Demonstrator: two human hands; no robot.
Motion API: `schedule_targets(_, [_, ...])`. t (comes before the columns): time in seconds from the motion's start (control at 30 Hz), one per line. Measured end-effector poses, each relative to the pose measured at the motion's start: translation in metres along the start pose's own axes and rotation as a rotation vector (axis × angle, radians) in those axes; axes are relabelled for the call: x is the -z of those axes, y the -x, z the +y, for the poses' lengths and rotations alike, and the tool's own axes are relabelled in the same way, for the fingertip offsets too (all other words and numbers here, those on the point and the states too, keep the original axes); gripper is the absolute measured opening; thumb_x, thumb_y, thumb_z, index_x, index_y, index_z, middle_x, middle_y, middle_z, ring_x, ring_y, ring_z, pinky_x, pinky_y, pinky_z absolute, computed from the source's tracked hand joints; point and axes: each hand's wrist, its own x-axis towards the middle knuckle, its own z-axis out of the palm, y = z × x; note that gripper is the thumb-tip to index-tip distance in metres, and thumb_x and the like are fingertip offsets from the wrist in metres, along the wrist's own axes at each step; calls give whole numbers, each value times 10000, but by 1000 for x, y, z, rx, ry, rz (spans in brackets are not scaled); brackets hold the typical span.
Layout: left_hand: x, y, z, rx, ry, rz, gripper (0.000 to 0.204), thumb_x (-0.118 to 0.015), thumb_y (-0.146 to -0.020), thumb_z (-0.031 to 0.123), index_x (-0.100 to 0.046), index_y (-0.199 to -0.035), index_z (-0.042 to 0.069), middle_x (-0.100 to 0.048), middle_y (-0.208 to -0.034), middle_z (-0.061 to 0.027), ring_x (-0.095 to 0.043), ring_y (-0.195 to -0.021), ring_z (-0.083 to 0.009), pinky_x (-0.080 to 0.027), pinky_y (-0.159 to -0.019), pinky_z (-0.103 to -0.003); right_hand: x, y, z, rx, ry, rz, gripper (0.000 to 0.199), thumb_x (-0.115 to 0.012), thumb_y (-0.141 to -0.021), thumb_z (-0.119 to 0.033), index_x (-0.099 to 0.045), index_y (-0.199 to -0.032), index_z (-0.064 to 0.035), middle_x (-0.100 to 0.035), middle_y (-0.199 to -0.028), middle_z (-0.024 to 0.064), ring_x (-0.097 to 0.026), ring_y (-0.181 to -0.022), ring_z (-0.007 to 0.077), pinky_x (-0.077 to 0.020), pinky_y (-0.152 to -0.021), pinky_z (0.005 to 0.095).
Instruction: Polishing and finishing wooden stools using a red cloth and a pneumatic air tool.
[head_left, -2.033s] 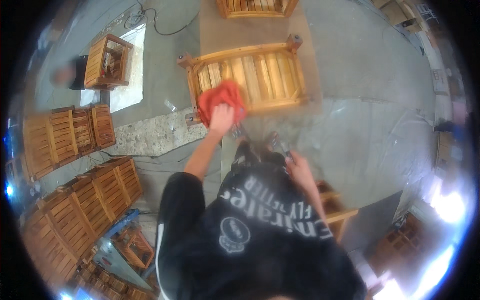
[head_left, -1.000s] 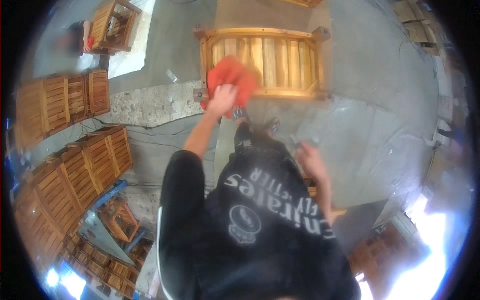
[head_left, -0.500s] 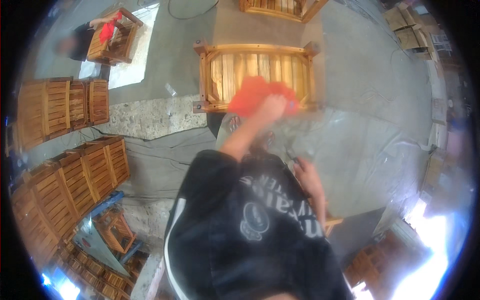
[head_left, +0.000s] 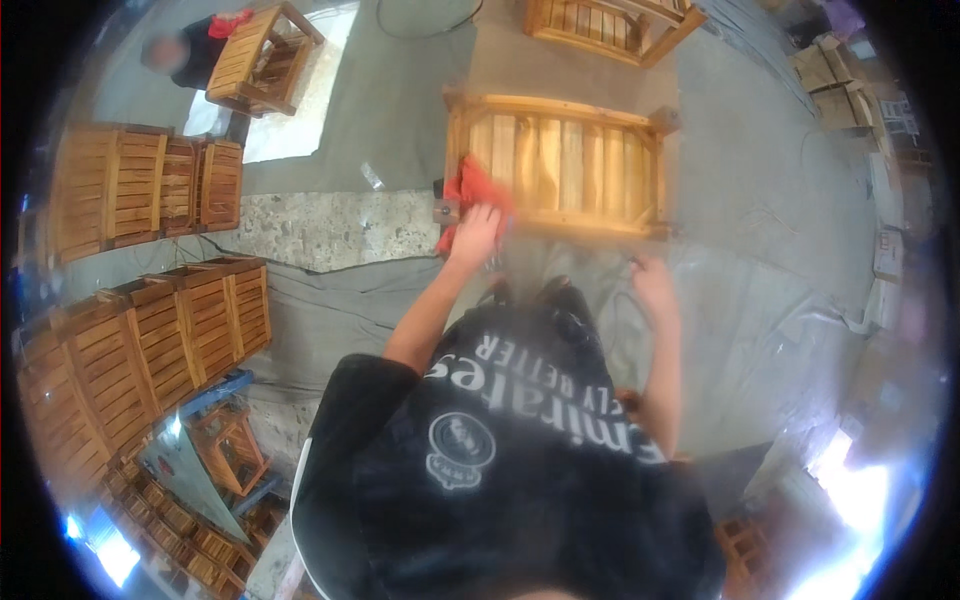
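Observation:
In front of me is a slatted wooden piece of furniture point(head_left: 540, 160), like a small bench or table, with a pale frame and square posts at its corners. My left hand point(head_left: 478, 232) grips a crumpled red cloth point(head_left: 484, 184) and presses it over the near left corner. Part of the cloth hangs beside the post there. Off the near right corner, my right hand point(head_left: 652, 282) has its fingers closed. Blur hides what it holds; a thin dark tip seems to stick out.
Rows of slatted wooden furniture point(head_left: 150, 330) line the left side. Another wooden piece point(head_left: 590, 28) stands beyond mine. At the far left, a person point(head_left: 195, 60) with a red cloth is beside a wooden stool point(head_left: 262, 62). Cardboard boxes point(head_left: 842, 100) lie at the far right.
My left hand has carried the red cloth leftward, from the middle of the near rail to the left corner. My right hand has moved forward, nearer the right corner. The view has shifted a little.

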Motion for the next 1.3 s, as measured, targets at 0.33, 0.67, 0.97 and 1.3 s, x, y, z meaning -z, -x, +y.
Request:
schedule_targets(0.33, [-43,210,-41,944,408,-483,253,-513,-912,219,-641,-1039,40,-643,-1025,-128,-615,-743,-329,-523,-690,-399,-98,-41,-84,207,132,-164,261,-559,-830,-127,-641,-1042,1,-655,-915,263,-621,-933,434,-484,-815,488])
schedule_targets(0.67, [-103,405,-44,1269,416,-350,635,-415,-901,582,-620,-1189,54,-641,-1106,-245,-580,-1106,-405,-459,-902,-472,-185,-51,-106,441,246,-424,412,-552,-786,-33,-479,-1166,110,-622,-903,336,-595,-943,484,-465,-851,526])
schedule_targets(0.97, [-27,227,35,1160,413,123,397,-657,-811,295,-604,-1119,50,-646,-1063,-202,-603,-1006,-398,-488,-813,-471,-192,-62,-74,424,224,-415,382,-576,-845,-95,-492,-1178,72,-616,-924,346,-587,-943,497,-464,-815,533])
schedule_targets(1.3, [9,18,43,618,140,223,492,-658,-767,77,-549,-1247,88,-615,-948,-177,-622,-792,-388,-505,-681,-460,-113,-35,-52,417,234,-325,277,-556,-873,-127,-528,-1086,47,-613,-921,334,-576,-943,495,-446,-827,552])
